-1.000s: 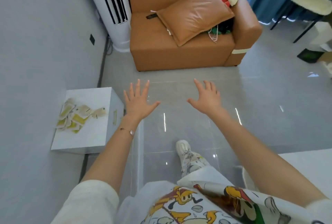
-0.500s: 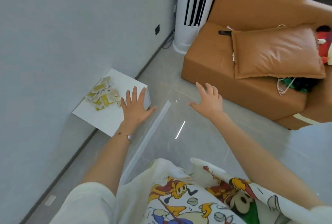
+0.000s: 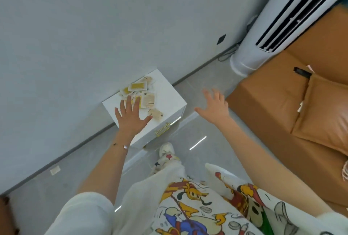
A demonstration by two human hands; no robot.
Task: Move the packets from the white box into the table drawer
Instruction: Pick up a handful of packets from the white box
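Your left hand (image 3: 130,117) is spread flat, fingers apart and holding nothing, hovering over the near part of the white box (image 3: 169,95); its fingertips overlap the edge of the packets (image 3: 140,93) in this view, though you cannot tell whether they touch. The open palm suits a reach-and-gather: my guess is that you are about to close on the pile rather than pick single pieces.

Your right hand (image 3: 214,105) is also open and empty, fingers splayed, held in the air over the floor (image 3: 197,131) to the right of the box and well apart from it. It looks free for balance or for a drawer pull.

The packets lie in a loose, overlapping heap on top of the box, toward the wall (image 3: 75,27), yellow and cream ones mixed, with one pale packet (image 3: 157,115) lying apart near the front edge. None has left the box, so the task is at its start.

A gold handle (image 3: 162,130) shows on the box's front face. Whether that is the drawer meant, or whether a separate desk stands outside the view, cannot be made out. The count of packets is unclear under your fingers. Beyond stand a white air conditioner (image 3: 263,33) and a tan sofa (image 3: 282,102), both cut off.
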